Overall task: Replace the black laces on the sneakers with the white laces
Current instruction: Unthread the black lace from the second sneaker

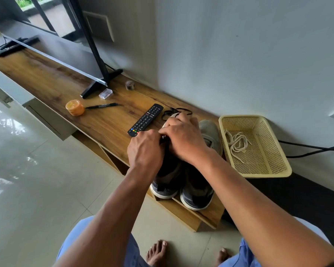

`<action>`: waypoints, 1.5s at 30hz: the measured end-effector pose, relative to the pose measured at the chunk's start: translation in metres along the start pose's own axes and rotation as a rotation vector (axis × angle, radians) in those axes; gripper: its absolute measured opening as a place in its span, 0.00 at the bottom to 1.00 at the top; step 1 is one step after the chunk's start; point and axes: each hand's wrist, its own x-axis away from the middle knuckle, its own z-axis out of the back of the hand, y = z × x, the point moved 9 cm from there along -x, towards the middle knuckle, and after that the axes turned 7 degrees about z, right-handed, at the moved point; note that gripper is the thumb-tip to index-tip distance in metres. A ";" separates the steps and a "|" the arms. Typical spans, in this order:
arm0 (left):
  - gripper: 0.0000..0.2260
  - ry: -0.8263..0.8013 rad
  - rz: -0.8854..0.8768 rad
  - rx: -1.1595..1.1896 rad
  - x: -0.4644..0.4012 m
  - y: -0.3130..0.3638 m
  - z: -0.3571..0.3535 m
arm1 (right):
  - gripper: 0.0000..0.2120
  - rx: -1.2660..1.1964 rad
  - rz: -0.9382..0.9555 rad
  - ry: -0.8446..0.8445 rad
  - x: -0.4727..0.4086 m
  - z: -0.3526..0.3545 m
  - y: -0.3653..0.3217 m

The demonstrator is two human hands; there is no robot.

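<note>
I see wooden TV bench point(52, 78), sneakers point(196, 195) side by side at near end, heels toward me. Cream basket point(274, 170) just right, white laces point(237, 143) coiled inside. Left hand point(145, 149) and right hand point(183, 139) curled over left sneaker's lacing; what they pinch, can't tell. Black lace point(178, 111) loose beyond toe, beside remote point(146, 119).

Two sneakers point(181, 182) stand side by side on the shelf point(69, 81), near edge. Remote point(145, 120) lies to their left; basket point(258, 147) to their right, holding laces point(237, 144). Both hands rest on the left sneaker.
</note>
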 end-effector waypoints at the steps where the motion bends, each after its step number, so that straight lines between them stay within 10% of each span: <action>1: 0.08 -0.008 -0.004 0.003 0.000 0.000 -0.001 | 0.17 0.037 -0.007 0.047 0.000 0.004 0.002; 6: 0.16 -0.041 -0.025 0.061 0.002 0.002 -0.001 | 0.03 -0.004 -0.092 0.249 0.004 0.017 0.014; 18: 0.18 -0.088 0.009 0.076 0.002 0.005 0.000 | 0.07 -1.102 -1.047 0.693 0.049 -0.018 0.084; 27: 0.17 -0.085 0.027 0.029 0.005 0.008 0.003 | 0.11 -1.514 -1.311 0.906 0.065 -0.018 0.081; 32: 0.16 -0.072 0.028 0.053 0.008 0.005 0.005 | 0.09 -0.830 -0.966 0.528 0.047 0.005 0.088; 38: 0.14 -0.052 0.006 0.010 0.007 0.006 0.005 | 0.32 -0.247 -0.215 0.261 0.006 0.028 0.023; 41: 0.08 -0.030 0.004 -0.037 0.004 0.005 0.005 | 0.21 -0.116 -0.045 0.013 -0.001 0.003 0.008; 45: 0.07 -0.028 0.004 -0.036 0.005 0.005 0.003 | 0.11 -0.072 -0.097 0.143 0.003 0.003 0.013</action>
